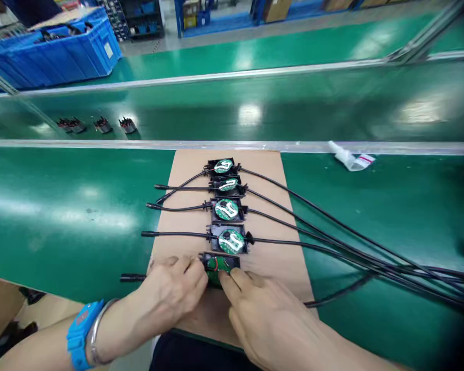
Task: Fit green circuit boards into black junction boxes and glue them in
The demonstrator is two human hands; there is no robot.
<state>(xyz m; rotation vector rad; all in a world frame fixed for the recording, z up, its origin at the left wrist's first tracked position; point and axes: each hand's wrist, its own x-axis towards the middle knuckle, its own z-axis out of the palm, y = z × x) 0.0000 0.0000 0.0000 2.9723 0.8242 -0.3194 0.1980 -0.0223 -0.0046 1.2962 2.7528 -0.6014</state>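
The nearest black plastic case [232,259], with a green circuit board [216,264] and a red wire in it, lies between my hands on a cardboard sheet [181,172]. My left hand [174,286] is closed at the case's left end, where a black cable [132,277] passes under it; the fingertips are partly hidden. From the right, my right hand [261,304] presses its bent fingers against the board and the case's right side. Beyond stand several similar cases in a column, each with a round green board [231,241] marked by a white strip, with black cables running out both ways.
Black cables [371,265] run together toward the right edge of the green table [81,206]. A crumpled plastic bag [351,158] lies by the metal rail. On the lower shelf beyond are several small wired parts [127,124]. A blue crate [62,54] stands at the upper left.
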